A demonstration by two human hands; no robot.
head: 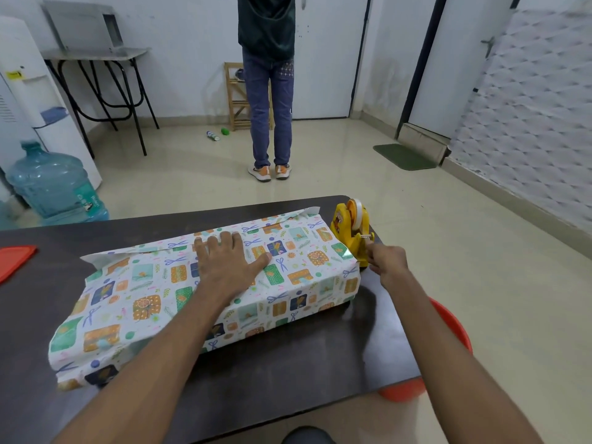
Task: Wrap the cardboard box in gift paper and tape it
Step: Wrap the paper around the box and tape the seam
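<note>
Here is the parcel, lying on the dark worktop (288,363). The gift paper (144,302) is wrapped round the cardboard box, which is fully covered. The long axis runs on a diagonal, from the near-left corner out to the far right.

The left hand (227,261) lies flat on top, fingers straight and spread. It presses the paper down about midway along, just short of the overlapping edge on the far side.

The right hand (386,262) is off the parcel altogether, out at the far-right end beside the yellow tape dispenser (347,229). Its fingers are curled in a pinch at the cutter, apparently on the free end of the tape (357,213) — the strip itself is too thin to make out for certain.

This is the relation that counts: the dispenser sits just beside the parcel's right end, while the seam to be fixed lies to the left of it, under the left hand. So the strip likely has to travel leftward, across and along the parcel, with the right hand carrying it and the left holding the paper still. Both ends of the paper look unfolded as yet.

As for writing, the dispenser carries a cartoon sticker with no legible words. The water jug (51,184) on the floor has a label — too blurred to read.
</note>
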